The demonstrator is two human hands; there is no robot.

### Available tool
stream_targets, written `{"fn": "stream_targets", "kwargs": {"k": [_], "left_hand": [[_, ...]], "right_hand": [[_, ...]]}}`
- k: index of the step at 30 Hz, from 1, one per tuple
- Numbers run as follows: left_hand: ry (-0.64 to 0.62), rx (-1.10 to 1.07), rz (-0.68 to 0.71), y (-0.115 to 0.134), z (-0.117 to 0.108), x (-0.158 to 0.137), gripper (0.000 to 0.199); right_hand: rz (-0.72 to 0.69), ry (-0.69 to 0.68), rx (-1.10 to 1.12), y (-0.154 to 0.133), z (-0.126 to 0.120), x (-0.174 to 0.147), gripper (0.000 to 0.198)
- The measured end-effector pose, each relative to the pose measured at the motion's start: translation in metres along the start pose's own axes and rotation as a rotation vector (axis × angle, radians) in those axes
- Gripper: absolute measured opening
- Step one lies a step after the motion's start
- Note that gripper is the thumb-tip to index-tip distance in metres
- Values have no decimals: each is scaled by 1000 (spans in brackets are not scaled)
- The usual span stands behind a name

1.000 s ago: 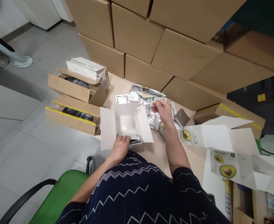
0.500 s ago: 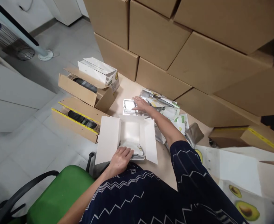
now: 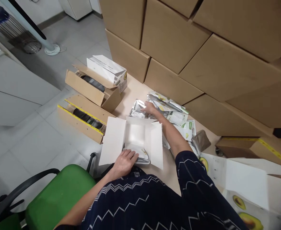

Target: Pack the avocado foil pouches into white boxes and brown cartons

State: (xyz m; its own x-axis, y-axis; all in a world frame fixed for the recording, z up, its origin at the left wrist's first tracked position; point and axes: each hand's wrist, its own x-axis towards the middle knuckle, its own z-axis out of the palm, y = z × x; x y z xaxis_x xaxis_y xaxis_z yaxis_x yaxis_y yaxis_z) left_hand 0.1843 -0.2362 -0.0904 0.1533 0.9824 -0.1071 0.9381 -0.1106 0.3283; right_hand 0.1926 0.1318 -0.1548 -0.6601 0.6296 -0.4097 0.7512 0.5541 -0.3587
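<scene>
An open white carton (image 3: 111, 140) stands in front of me with its flaps spread. Flat white pouches (image 3: 140, 152) lie in its near end. My left hand (image 3: 124, 162) is curled over the carton's near side, its fingers closed on these pouches; the thumb is hidden. Beyond the carton, my right hand (image 3: 151, 109) pinches the edge of a silver foil pouch (image 3: 138, 107), which looks tilted up from the table. Right beside this hand spreads a heap of white and silver pouches (image 3: 177, 117) with green and avocado prints.
Brown cartons (image 3: 169, 41) are stacked like a wall behind the table. To the left stand opened brown boxes (image 3: 83, 127) with dark contents and a white box (image 3: 107, 68). Avocado-printed cartons (image 3: 245, 179) lie at right. A green chair (image 3: 61, 195) is at lower left.
My right hand has closed on the silver pouch, which lay flat before and is now tilted. The left hand keeps its place at the carton. The view has shifted slightly.
</scene>
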Motion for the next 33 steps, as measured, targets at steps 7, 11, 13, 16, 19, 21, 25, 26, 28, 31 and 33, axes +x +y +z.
{"fn": "stream_targets", "kwargs": {"k": [7,11,13,16,19,21,25,26,28,31,33], "left_hand": [[-76,4,-47,5,-14,6,39],[-68,16,-64,10,-15,8,40],[-54,21,-74,12,-14,8,40],[-27,33,-97,16,-14,7,39],[-26,30,-146,19,-16,7,32],[-51,31,-171,21,-18,7,28],[-86,60,-164,22,-22,7,23],[-88,65,-160,23,-22,7,23],[-85,64,-161,23,-22,7,21],[-67,43,-173,23,-20,6,21],[-57,34,-177,23,-19,6,22]], "right_hand": [[-13,392,363,48,-42,-105,28],[-22,803,510,52,-71,-205,39],[-29,970,583,39,-82,-257,34],[-124,1090,696,7,-85,-317,19],[-228,889,623,-30,-67,-338,17],[-262,666,464,-52,-48,-330,22],[-236,284,109,-81,-14,-290,33],[-226,193,52,-84,-8,-281,34],[-213,18,-24,-88,1,-265,34],[-174,-196,-137,-89,10,-250,33],[-170,-289,-219,-88,16,-245,33]]}}
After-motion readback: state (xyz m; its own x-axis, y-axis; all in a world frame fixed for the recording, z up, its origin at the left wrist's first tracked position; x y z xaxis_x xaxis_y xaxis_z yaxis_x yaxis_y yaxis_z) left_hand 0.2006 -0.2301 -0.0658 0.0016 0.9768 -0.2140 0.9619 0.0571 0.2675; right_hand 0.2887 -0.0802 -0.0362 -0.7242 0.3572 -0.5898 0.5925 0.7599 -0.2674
